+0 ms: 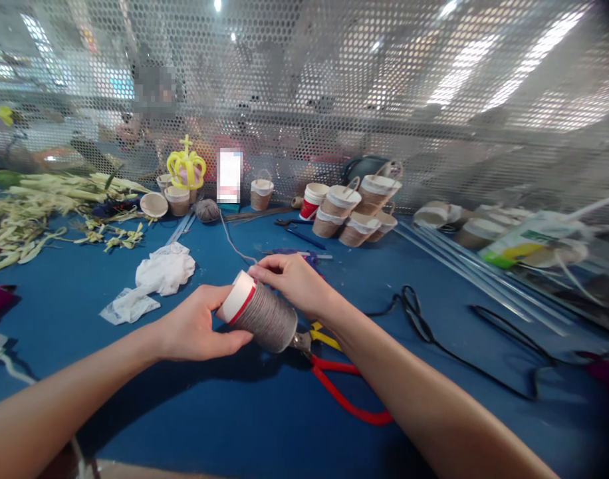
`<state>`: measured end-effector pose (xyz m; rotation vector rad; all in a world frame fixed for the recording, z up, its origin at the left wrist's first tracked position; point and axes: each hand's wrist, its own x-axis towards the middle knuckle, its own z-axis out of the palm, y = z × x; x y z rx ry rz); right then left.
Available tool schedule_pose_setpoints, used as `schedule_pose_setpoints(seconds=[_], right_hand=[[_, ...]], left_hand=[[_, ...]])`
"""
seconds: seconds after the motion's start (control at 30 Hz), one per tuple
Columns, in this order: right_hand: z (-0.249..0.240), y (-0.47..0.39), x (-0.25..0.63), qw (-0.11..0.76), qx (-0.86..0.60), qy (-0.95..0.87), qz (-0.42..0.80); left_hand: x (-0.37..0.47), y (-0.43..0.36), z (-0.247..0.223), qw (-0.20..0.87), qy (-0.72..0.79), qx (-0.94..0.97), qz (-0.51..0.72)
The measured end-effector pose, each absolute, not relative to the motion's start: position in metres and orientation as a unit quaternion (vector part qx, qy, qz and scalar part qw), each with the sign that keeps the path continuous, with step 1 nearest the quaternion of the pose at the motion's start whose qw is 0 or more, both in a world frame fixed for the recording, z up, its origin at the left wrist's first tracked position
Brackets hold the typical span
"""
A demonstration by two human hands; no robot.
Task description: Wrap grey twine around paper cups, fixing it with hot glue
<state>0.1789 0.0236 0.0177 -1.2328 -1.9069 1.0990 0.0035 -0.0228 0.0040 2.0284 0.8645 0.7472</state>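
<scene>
My left hand [205, 326] is wrapped round a paper cup [264, 314], which lies tilted on its side above the table. Grey yarn is wound round most of the cup, leaving a white and red band bare at one end. With thumb and fingers pinched, my right hand [289, 279] grips the grey yarn [229, 233] at the cup's upper edge. That strand runs back to a ball of grey yarn [206, 211]. Below my right forearm lie scissors with red handles [344, 392], partly hidden, and a yellow-handled tool [324, 338].
Crumpled white tissue [165, 269] lies to the left. Wrapped cup baskets [338, 203] are stacked at the back, near a lit phone [229, 174] and a yellow crown [186, 166]. Clear rods [484, 273] and a black cord [464, 356] lie at right; a perforated metal screen [294, 80] stands behind.
</scene>
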Motion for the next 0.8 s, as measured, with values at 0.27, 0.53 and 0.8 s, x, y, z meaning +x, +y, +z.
schedule_pose_setpoints(seconds=[0.27,0.53,0.8], right_hand=[[0.019,0.027,0.184,0.273,-0.477,-0.731,0.406],[0.031,0.016,0.198,0.171,-0.425,-0.717,0.525],[0.019,0.006,0.203,0.214,-0.456,-0.681,0.532]], left_hand=[[0.006,-0.021,0.006,0.403,0.361,0.78,0.314],[0.007,-0.01,0.006,0.51,0.435,0.647,0.365],[-0.001,-0.002,0.001,0.625,0.343,0.609,0.347]])
